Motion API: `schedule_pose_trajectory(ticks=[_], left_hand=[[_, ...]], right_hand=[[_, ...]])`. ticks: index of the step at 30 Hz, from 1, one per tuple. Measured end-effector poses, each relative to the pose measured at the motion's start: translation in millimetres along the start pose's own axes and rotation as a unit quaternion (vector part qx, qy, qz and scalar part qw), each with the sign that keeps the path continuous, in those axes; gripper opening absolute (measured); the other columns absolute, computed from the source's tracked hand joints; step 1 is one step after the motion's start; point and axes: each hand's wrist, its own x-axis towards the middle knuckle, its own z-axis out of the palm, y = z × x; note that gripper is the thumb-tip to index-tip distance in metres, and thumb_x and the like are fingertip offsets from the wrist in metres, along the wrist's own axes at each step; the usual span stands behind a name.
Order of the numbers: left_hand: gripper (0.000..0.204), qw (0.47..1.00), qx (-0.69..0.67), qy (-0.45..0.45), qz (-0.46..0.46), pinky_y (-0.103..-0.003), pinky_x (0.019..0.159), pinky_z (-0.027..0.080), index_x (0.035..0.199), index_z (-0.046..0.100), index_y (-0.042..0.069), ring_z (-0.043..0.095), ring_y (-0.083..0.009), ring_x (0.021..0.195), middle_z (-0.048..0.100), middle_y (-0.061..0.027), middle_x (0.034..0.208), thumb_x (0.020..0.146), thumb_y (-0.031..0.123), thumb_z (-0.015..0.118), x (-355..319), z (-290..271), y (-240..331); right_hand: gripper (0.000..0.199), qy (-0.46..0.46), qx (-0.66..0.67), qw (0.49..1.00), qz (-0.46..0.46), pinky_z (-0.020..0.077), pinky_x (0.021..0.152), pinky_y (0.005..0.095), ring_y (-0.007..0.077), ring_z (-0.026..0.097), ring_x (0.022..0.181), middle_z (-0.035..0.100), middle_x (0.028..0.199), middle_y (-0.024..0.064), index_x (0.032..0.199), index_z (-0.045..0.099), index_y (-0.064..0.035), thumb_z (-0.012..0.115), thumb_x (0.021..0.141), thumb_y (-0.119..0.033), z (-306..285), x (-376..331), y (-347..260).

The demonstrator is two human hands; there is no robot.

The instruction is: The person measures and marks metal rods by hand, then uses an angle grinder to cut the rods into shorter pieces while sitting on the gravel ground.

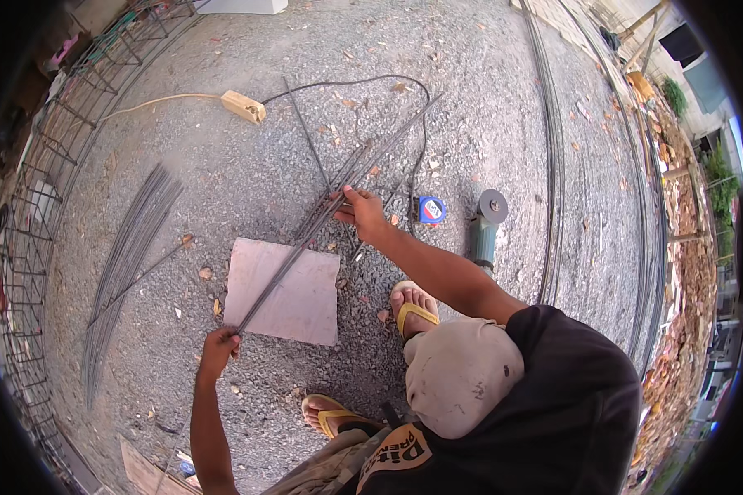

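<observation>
Long thin rods (276, 282), approx. parallel, dark metal (prob. steel), are held at an angle over the pale board (309, 318) on the gravel (487, 148); clearance vs. board can't be told. Near end is gripped by L hand (221, 351), fingers curled tight. Approx. mid-length is held by R hand (360, 213), part-curled, thumb on top; other fingers partly hidden, so grip force can't be judged. Whether shorter rods (312, 221) by R hand are also gripped or just resting can't be confirmed. Handling est.: each rod is judged light, bunch moderate wt.; stiff across short spans, some flex/whip expected at the unsupported far end. Not fragile. Surface prob. rough/dry, so slip risk is rated low-med., mainly rod-on-rod sliding lengthwise. Cut ends may be sharp, so bare palms are best kept off tips. Best hold: 2 pts., one just in from near end, one approx. mid-length, whole bunch wrapped so no rod is dropped. Clearance to be kept from grinder (482, 238) and tape measure (430, 209), both R of the bunch.
</observation>
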Motion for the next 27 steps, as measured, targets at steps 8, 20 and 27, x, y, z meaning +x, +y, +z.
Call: schedule_pose_trajectory(ticks=[8, 20, 27], left_hand=[[0.006, 1.0, -0.007, -0.008, 0.007, -0.029, 0.057, 0.051, 0.094, 0.062, -0.004, 0.059, -0.0133, 0.06, 0.06, -0.0051, 0.07, 0.091, 0.0, 0.059, 3.6, -5.9, -3.4], [0.002, 1.0, 0.011, 0.012, 0.003, -0.028, 0.066, 0.052, 0.092, 0.06, 0.0, 0.063, -0.0124, 0.071, 0.062, -0.0044, 0.078, 0.091, 0.0, 0.058, -0.2, 3.7, 0.0], [0.004, 0.998, 0.034, 0.034, 0.026, -0.026, 0.061, 0.049, 0.09, 0.06, 0.0, 0.057, -0.01, 0.065, 0.058, -0.0019, 0.073, 0.091, 0.004, 0.06, 1.1, 4.2, -10.2]], right_hand=[[0.021, -0.017, 0.011, 1.0, -0.004, 0.0592, 0.066, 0.0303, 0.0204, 0.071, 0.084, 0.072, 0.101, 0.0076, 0.099, 0.062, -0.0038, 0.059, 0.099, -0.025, 2.7, -0.5, -1.2], [0.022, -0.026, 0.002, 0.999, 0.02, 0.0595, 0.069, 0.0314, 0.0197, 0.07, 0.087, 0.072, 0.103, 0.0102, 0.1, 0.06, -0.0048, 0.058, 0.1, -0.026, -1.7, -3.0, -3.3], [0.027, -0.049, 0.024, 0.998, 0.014, 0.0599, 0.07, 0.0335, 0.023, 0.07, 0.089, 0.07, 0.108, 0.0121, 0.109, 0.058, -0.0028, 0.055, 0.101, -0.028, -3.9, -1.5, -1.9]])
